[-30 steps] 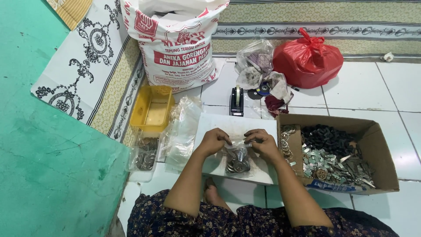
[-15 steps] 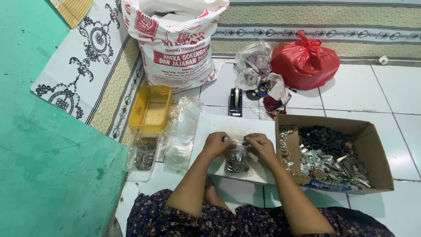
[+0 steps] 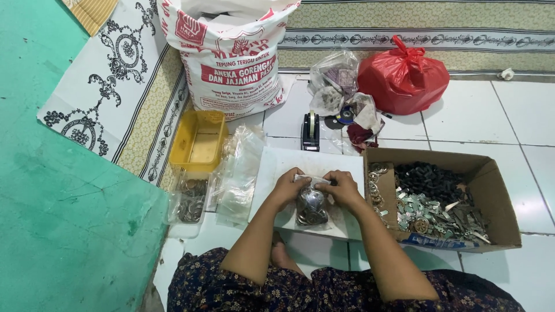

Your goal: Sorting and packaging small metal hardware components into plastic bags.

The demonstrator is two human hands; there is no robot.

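A small clear plastic bag of metal parts (image 3: 312, 207) rests on a white board (image 3: 277, 173) on the floor in front of me. My left hand (image 3: 289, 186) pinches the bag's top edge from the left. From the right, my right hand (image 3: 341, 188) grips the same top edge. Both hands are close together, fingers closed on the plastic. The bag's lower part holds dark and shiny round metal pieces.
A cardboard box (image 3: 491, 190) of metal and black parts lies to the right. A tape dispenser (image 3: 311, 130) stands behind the board. Left are clear bags (image 3: 240, 173), a yellow tub (image 3: 199, 141) and a clear tray (image 3: 186, 202). A white sack (image 3: 231, 52) and red bag (image 3: 404, 78) stand behind.
My hands have moved closer together at the bag's top edge. The bag stays on the white board.
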